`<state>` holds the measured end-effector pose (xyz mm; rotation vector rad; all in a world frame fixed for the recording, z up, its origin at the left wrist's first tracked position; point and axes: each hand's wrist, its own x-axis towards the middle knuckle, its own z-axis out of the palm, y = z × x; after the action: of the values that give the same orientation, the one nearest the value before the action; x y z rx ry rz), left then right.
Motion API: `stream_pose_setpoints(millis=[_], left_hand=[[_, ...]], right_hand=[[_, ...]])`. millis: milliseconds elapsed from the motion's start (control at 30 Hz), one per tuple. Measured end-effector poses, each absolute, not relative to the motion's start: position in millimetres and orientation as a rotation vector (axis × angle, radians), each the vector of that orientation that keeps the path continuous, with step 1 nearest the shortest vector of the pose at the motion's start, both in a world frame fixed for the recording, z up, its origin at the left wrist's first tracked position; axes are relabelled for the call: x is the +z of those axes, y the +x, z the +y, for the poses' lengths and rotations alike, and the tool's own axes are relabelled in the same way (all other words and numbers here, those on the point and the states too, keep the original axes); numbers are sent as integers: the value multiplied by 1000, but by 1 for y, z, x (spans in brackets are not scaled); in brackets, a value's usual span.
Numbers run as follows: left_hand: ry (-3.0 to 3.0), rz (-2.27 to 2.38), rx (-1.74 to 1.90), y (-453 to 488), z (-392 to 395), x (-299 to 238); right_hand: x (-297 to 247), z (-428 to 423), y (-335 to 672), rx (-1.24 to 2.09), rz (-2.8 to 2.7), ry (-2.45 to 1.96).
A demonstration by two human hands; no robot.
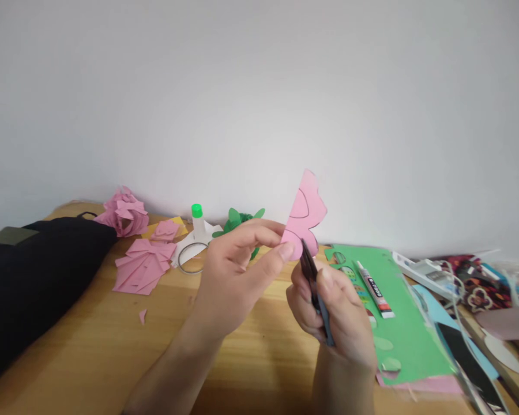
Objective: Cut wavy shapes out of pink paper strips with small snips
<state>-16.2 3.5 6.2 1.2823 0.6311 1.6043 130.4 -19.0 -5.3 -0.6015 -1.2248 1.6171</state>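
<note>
My left hand (242, 271) pinches the lower left edge of a piece of pink paper (308, 202) between thumb and fingers. The paper stands upright in the air, with a straight left side, a wavy cut right side and dark curved lines drawn on it. My right hand (337, 311) is closed around dark scissors (313, 282). Their blades point up and meet the paper's lower edge, beside my left thumb. The scissor handles are mostly hidden in my fingers.
Pink folded paper (145, 266), a crumpled pink bundle (123, 212), a glue stick (198, 222) and a metal ring (179, 259) lie left. A black cloth item (38, 276) covers the left edge. Right, a glue tube (375, 290) rests on green paper (409, 323).
</note>
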Motion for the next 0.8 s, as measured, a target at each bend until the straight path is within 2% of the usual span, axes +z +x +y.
stream_pose_setpoints(millis=[800], left_hand=[[1262,590,1631,-18,4,4]], right_hand=[[-9,-19,130,1631,-1229,-604]])
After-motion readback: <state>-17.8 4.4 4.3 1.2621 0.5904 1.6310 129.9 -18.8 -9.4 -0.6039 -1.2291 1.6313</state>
